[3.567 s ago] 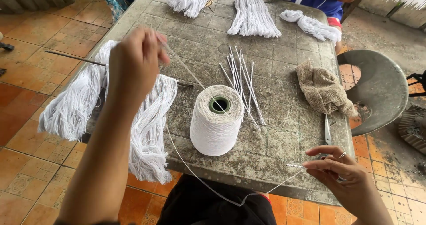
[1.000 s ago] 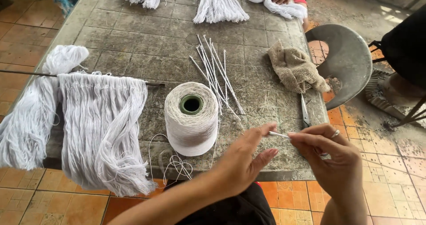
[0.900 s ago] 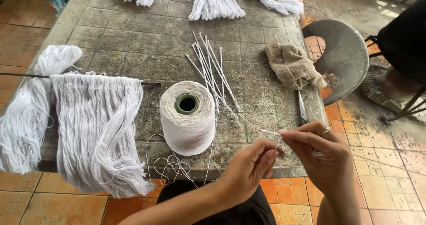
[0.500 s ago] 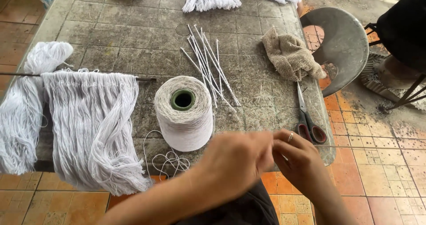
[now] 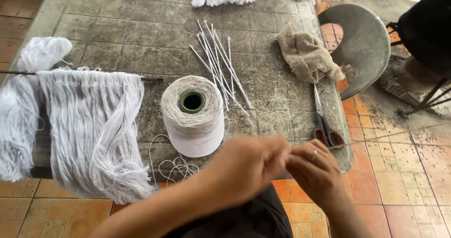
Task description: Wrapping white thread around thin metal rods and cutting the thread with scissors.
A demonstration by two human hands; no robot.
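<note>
The left hand (image 5: 251, 165) and right hand (image 5: 315, 168) meet fingertip to fingertip just off the bench's (image 5: 117, 31) near edge, both pinched on a thin white thread (image 5: 376, 138) that runs off to the right. Just beyond the left hand a cone of yarn (image 5: 193, 116) stands upright near that edge, with loose loops (image 5: 176, 165) of thread lying at its foot. Scissors (image 5: 324, 120) lie near the near right corner, close to the right hand. A rag (image 5: 307, 54) sits along the right edge. White sticks (image 5: 221, 64) lie mid-bench. Yarn strands (image 5: 91, 125) hang from a rod (image 5: 150, 79) over the near left edge.
</note>
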